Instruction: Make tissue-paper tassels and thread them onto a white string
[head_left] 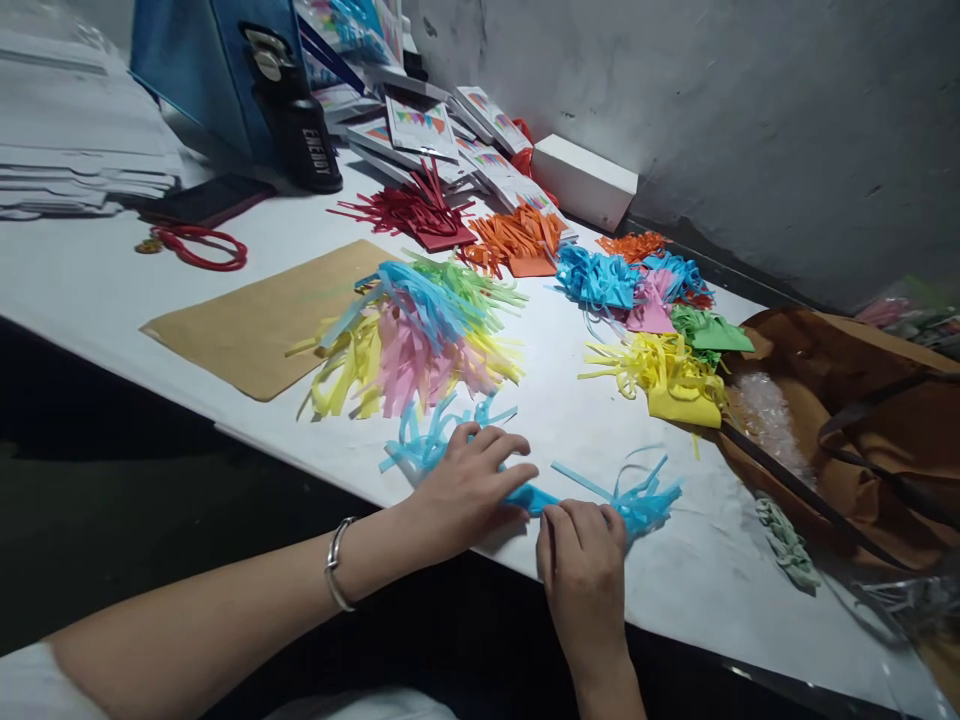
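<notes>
A blue paper tassel (pixel 538 500) lies at the table's near edge, with loose fringe spreading at both ends and a narrow, gathered middle. My left hand (pixel 476 485) rests over its left part, fingers curved and thumb close to the gathered band. Closed on the right part is my right hand (pixel 585 550), its fingertips pinching the band. The spot under the left palm is hidden. Just beyond lies a pile of fringed tissue strips (pixel 420 335) in blue, pink, yellow and green.
Behind lie dark red fringe (pixel 409 212), orange fringe (pixel 525 240) and yellow fringe (pixel 667 375). A brown paper sheet (pixel 262 320) is on the left, near a red cord (pixel 206 247) and a black bottle (pixel 307 145). A brown bag (pixel 862 420) stands at the right edge.
</notes>
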